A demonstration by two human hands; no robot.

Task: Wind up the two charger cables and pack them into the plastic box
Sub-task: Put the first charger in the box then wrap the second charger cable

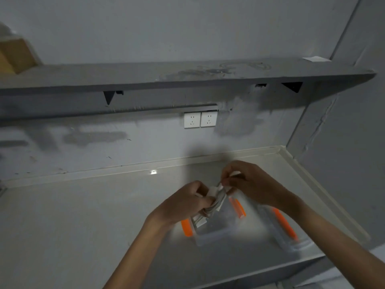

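My left hand (183,203) grips a coiled bundle of white charger cable (216,202) with a white plug block, held just above the open clear plastic box (218,232). My right hand (250,182) pinches the cable's free end at the top of the bundle. The box has orange latches on its left and right ends (186,227). Its clear lid (287,232) with an orange clip lies on the counter to the right, partly under my right forearm. The image is blurred, so I cannot tell whether a second cable is in the bundle or box.
The pale counter (83,215) runs wall to wall, with a raised lip at the back and right. Two white wall sockets (200,119) sit above it. A grey shelf (166,76) overhangs, with a cardboard box (14,55) at its far left.
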